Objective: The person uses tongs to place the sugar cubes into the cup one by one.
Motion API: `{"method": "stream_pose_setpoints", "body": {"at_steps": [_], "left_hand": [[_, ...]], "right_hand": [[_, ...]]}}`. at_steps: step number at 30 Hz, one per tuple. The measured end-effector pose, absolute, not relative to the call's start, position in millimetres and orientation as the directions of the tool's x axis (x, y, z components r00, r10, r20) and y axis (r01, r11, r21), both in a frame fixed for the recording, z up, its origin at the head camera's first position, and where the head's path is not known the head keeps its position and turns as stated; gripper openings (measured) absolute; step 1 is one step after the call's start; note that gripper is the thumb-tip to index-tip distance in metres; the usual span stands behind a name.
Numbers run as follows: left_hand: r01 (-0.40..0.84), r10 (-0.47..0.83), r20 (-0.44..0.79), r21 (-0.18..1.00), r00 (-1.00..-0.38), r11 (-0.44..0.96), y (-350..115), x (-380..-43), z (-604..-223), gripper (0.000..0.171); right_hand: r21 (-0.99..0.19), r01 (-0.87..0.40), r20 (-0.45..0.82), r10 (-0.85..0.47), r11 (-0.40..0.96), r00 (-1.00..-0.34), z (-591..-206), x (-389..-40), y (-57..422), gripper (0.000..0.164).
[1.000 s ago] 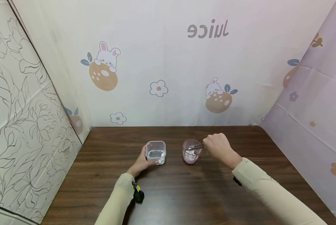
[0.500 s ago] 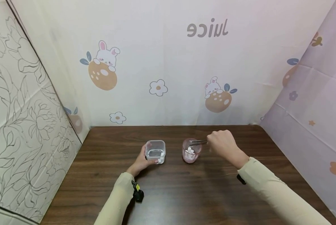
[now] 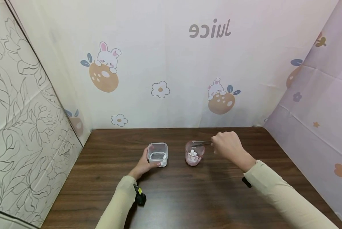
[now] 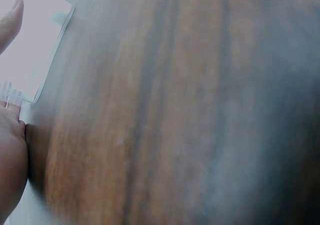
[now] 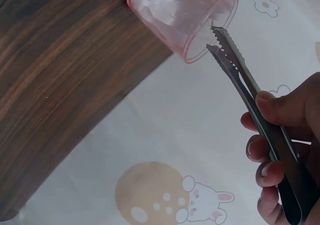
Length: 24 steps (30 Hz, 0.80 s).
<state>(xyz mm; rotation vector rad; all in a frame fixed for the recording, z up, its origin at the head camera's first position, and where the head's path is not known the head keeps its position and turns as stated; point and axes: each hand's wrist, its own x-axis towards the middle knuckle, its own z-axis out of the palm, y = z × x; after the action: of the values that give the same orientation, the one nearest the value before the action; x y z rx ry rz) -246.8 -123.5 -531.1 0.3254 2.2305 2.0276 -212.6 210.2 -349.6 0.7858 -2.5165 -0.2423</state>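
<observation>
Head view: a person's left hand (image 3: 144, 163) is partly closed, gripping a clear square container (image 3: 158, 147) between thumb and fingers, with a few white pieces (image 3: 163, 162) inside, toward the thumb. The right hand (image 3: 227, 145) is closed around metal tongs (image 5: 274, 139), thumb on one arm and fingers curled beneath the other. The tongs point leftward from that hand, their toothed tips slightly parted at the mouth of a pink see-through cup (image 3: 201, 153). The cup, holding white cubes (image 3: 192, 153), stands between both hands on a wooden table (image 3: 174, 197).
</observation>
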Motion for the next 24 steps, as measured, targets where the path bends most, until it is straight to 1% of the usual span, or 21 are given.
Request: {"method": "stream_pose_setpoints", "body": {"at_steps": [3, 9, 15, 19, 24], "left_hand": [[0.090, 0.228, 0.067, 0.992, -0.971, 0.090, -123, -248, -534, 0.095], [0.091, 0.237, 0.066, 0.991, -0.969, 0.094, -123, -246, -526, 0.096], [0.094, 0.274, 0.060, 0.989, -0.960, 0.112, -124, -234, -504, 0.093], [0.081, 0.279, 0.048, 0.991, -0.959, 0.109, -124, -232, -500, 0.092], [0.084, 0.279, 0.053, 0.991, -0.959, 0.101, -124, -231, -500, 0.092]], "right_hand": [[0.304, -0.490, 0.410, -0.577, 0.817, -0.707, -349, -213, 209, 0.062], [0.286, -0.492, 0.399, -0.569, 0.822, -0.719, -347, -214, 202, 0.055], [0.288, -0.520, 0.437, -0.594, 0.804, -0.675, -342, -213, 190, 0.048], [0.296, -0.533, 0.425, -0.609, 0.793, -0.670, -341, -214, 180, 0.045], [0.292, -0.559, 0.411, -0.630, 0.776, -0.659, -341, -214, 166, 0.047]]}}
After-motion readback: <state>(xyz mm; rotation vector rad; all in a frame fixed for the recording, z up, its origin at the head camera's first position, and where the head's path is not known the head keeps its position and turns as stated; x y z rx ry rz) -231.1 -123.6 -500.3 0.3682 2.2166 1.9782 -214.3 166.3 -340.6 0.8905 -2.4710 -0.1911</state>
